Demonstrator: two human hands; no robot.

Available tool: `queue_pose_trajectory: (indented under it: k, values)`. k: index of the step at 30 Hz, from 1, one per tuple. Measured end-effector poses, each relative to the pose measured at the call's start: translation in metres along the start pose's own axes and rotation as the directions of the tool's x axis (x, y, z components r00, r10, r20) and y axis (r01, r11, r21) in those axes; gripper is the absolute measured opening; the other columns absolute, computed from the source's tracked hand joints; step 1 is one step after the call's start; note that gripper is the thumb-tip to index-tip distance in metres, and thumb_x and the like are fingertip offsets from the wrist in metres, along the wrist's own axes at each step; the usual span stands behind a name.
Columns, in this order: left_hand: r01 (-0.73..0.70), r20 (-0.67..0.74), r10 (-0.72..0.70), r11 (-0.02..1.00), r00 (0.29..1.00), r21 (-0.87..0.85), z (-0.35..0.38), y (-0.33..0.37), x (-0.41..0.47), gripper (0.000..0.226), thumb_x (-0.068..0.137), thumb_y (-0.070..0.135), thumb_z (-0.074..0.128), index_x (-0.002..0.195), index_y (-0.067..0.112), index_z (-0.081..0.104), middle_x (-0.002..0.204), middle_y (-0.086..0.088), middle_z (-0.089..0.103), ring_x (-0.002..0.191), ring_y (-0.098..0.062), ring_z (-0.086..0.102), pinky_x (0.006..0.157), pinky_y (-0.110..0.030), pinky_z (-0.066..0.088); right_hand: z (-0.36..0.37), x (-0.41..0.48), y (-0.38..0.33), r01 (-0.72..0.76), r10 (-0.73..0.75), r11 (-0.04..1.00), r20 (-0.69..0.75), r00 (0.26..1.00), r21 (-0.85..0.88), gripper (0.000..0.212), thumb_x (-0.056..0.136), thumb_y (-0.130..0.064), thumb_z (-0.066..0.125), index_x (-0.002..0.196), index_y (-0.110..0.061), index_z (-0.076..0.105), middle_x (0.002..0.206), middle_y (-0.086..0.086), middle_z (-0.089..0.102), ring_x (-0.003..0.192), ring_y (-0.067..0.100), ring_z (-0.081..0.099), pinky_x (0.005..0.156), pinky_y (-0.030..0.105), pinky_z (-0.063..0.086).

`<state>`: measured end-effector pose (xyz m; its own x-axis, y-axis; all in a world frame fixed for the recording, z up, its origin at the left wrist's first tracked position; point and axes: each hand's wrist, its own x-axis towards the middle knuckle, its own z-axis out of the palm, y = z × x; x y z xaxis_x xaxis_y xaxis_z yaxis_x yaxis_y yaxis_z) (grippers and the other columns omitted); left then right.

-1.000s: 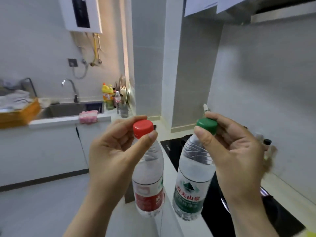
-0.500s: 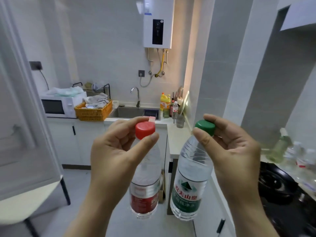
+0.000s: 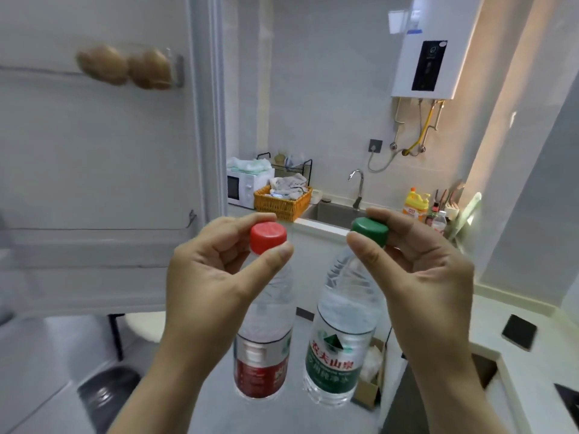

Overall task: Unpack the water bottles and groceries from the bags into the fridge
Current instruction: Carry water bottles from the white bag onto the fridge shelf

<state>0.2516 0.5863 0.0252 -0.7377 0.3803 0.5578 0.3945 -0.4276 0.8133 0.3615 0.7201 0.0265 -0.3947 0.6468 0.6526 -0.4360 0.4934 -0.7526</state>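
Head view: fridge door (image 3: 100, 158) fills the left, its shelves now in sight where the microwave corner stood before. 2 full bottles hang before it, heavy and slick, so a body grip would suit better. Left hand (image 3: 206, 286) pinches the red-capped bottle (image 3: 264, 339) at its cap; right hand (image 3: 429, 277) pinches the green-capped bottle (image 3: 341, 346) likewise.

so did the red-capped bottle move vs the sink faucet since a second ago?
Yes. The red-capped bottle now hangs left of the faucet, near the open fridge door; earlier it was right of the faucet. Left hand holds it by the cap.
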Motion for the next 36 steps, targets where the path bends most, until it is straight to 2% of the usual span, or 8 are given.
queue_pose_trajectory:
  k: [6, 10, 13, 17, 21, 27, 33, 36]
  values:
    - [-0.022, -0.184, 0.045, 0.992, 0.982, 0.127, -0.018, 0.000, 0.007, 0.035, 0.061, 0.021, 0.078, 0.096, 0.019, 0.074, 0.091, -0.003, 0.072, 0.086, -0.015, 0.070, 0.080, -0.020, 0.053, 0.034, 0.028, 0.024, -0.003, -0.028, 0.986, 0.185, 0.982, 0.166, 0.038, 0.067, -0.027, 0.076, 0.104, -0.020, 0.070, 0.095, -0.006, 0.075, 0.091, 0.012, 0.071, 0.080, 0.020, 0.055]
    - [-0.039, -0.299, 0.099, 0.979, 0.949, 0.201, -0.024, 0.003, 0.009, 0.034, 0.061, 0.016, 0.084, 0.094, 0.019, 0.076, 0.092, -0.005, 0.072, 0.087, -0.017, 0.070, 0.081, -0.022, 0.054, 0.055, 0.044, 0.038, -0.030, -0.053, 0.965, 0.306, 0.951, 0.261, 0.038, 0.069, -0.023, 0.076, 0.106, -0.019, 0.070, 0.097, -0.007, 0.075, 0.092, 0.012, 0.071, 0.081, 0.020, 0.055]
    - [-0.024, -0.394, 0.131, 0.964, 0.910, 0.266, -0.026, 0.007, 0.005, 0.035, 0.060, 0.018, 0.078, 0.095, 0.015, 0.074, 0.093, -0.008, 0.071, 0.085, -0.016, 0.070, 0.081, -0.023, 0.054, 0.071, 0.051, 0.047, -0.071, -0.062, 0.943, 0.384, 0.921, 0.324, 0.037, 0.068, -0.023, 0.077, 0.105, -0.020, 0.071, 0.095, -0.006, 0.075, 0.091, 0.013, 0.072, 0.081, 0.022, 0.055]
    - [0.012, -0.494, 0.182, 0.931, 0.850, 0.364, -0.037, 0.009, -0.007, 0.035, 0.061, 0.015, 0.086, 0.094, 0.019, 0.075, 0.093, -0.005, 0.071, 0.085, -0.015, 0.069, 0.082, -0.022, 0.054, 0.094, 0.053, 0.057, -0.138, -0.070, 0.912, 0.478, 0.875, 0.386, 0.039, 0.065, -0.029, 0.076, 0.103, -0.023, 0.070, 0.093, -0.007, 0.076, 0.089, 0.014, 0.072, 0.081, 0.024, 0.056]
    - [0.059, -0.573, 0.218, 0.903, 0.790, 0.425, -0.053, 0.015, -0.019, 0.034, 0.060, 0.017, 0.081, 0.093, 0.017, 0.075, 0.092, -0.011, 0.069, 0.083, -0.014, 0.068, 0.084, -0.026, 0.055, 0.124, 0.046, 0.059, -0.206, -0.073, 0.878, 0.546, 0.835, 0.433, 0.038, 0.065, -0.030, 0.076, 0.101, -0.023, 0.071, 0.091, -0.007, 0.076, 0.088, 0.013, 0.072, 0.080, 0.023, 0.055]
    - [0.103, -0.639, 0.286, 0.859, 0.714, 0.501, -0.094, 0.031, -0.034, 0.033, 0.060, 0.019, 0.077, 0.093, 0.020, 0.076, 0.093, -0.013, 0.070, 0.081, -0.012, 0.067, 0.083, -0.023, 0.055, 0.180, 0.024, 0.047, -0.269, -0.095, 0.840, 0.614, 0.783, 0.472, 0.036, 0.066, -0.029, 0.077, 0.101, -0.023, 0.072, 0.091, -0.005, 0.076, 0.088, 0.012, 0.072, 0.082, 0.027, 0.055]
    - [0.080, -0.620, 0.339, 0.833, 0.708, 0.547, -0.159, 0.055, -0.041, 0.033, 0.061, 0.020, 0.087, 0.092, 0.025, 0.076, 0.091, -0.007, 0.072, 0.083, -0.013, 0.068, 0.079, -0.020, 0.053, 0.242, -0.003, 0.021, -0.263, -0.133, 0.826, 0.626, 0.769, 0.498, 0.035, 0.065, -0.030, 0.078, 0.099, -0.024, 0.073, 0.090, -0.006, 0.076, 0.087, 0.012, 0.072, 0.082, 0.028, 0.056]
    - [0.059, -0.600, 0.366, 0.820, 0.711, 0.569, -0.196, 0.068, -0.043, 0.031, 0.062, 0.026, 0.082, 0.093, 0.030, 0.076, 0.091, -0.001, 0.072, 0.085, -0.014, 0.068, 0.079, -0.022, 0.052, 0.277, -0.018, 0.006, -0.248, -0.158, 0.818, 0.618, 0.770, 0.518, 0.034, 0.066, -0.028, 0.078, 0.099, -0.023, 0.073, 0.089, -0.006, 0.076, 0.085, 0.011, 0.072, 0.081, 0.025, 0.055]
